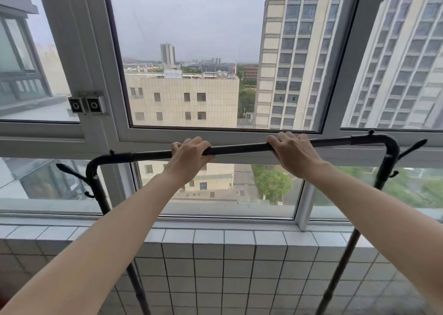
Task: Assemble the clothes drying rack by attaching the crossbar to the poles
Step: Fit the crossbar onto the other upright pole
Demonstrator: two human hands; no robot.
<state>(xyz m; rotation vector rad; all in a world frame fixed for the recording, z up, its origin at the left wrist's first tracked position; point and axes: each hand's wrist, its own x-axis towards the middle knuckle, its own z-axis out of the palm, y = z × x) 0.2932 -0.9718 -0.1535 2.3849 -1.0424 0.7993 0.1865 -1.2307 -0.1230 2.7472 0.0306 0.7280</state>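
— Crossbar (239,148) sits level across the top of the rack, each end running into a curved elbow above the left pole (99,190) and the right pole (383,171), in front of the window frame (143,135) and above the tiled ledge (215,238).

— And the hands?

— Left hand (189,157) and right hand (294,153) are both wrapped over the bar near its middle, fingers curled shut around it, well apart from each other.

— How would it handle?

— Thin, stiff, painted metal tube, I'd judge: light, rigid, maybe a little slick. Gripping nearer the elbows should seat the joints better; the poles look slender and may sway.
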